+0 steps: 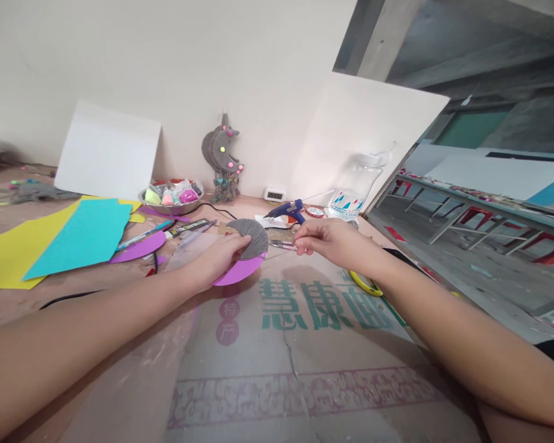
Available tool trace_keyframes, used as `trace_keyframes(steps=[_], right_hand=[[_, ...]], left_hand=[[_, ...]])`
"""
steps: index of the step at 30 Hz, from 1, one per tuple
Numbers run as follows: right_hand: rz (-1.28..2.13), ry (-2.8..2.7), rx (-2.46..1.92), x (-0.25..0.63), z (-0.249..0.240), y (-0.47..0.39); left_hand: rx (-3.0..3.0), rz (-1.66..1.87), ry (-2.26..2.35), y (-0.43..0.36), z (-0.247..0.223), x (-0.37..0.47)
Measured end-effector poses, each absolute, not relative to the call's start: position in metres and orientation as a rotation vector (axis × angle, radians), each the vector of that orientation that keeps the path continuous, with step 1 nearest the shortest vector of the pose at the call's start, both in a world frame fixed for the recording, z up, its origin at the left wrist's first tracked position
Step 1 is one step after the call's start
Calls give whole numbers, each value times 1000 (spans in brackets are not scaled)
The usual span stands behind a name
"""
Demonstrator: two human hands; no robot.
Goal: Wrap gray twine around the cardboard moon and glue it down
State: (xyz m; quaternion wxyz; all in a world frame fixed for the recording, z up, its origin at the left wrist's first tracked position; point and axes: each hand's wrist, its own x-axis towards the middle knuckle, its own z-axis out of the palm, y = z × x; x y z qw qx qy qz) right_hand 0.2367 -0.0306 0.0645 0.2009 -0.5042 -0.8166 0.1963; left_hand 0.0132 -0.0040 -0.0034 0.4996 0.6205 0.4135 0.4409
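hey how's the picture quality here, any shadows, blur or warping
Head view: bright wall, dimmer ceiling at right; soft shadow on the printed sheet beside the right forearm; the gray crescent at the left hand shows its ridges, but digits on the clock are too small to read; the scene tilts, and the forearms look stretched, probably by a wide lens.

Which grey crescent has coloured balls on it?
The farther grey crescent, dotted with pink and yellow balls; the nearer crescent, in your left hand, shows none.

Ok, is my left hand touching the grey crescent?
Touching: the head view shows the thumb of your left hand pressed over the left side of the grey crescent, overlapping its surface.
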Motion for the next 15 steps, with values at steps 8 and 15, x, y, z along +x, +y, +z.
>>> trace_keyframes(steps=[8,15], right_hand=[[296,-2207,-1478,258,46,-4],[399,-2277,-1493,252,44,-8]], left_hand=[[1428,1036,990,-10,3,15],[1387,1039,1031,-15,12,17]])
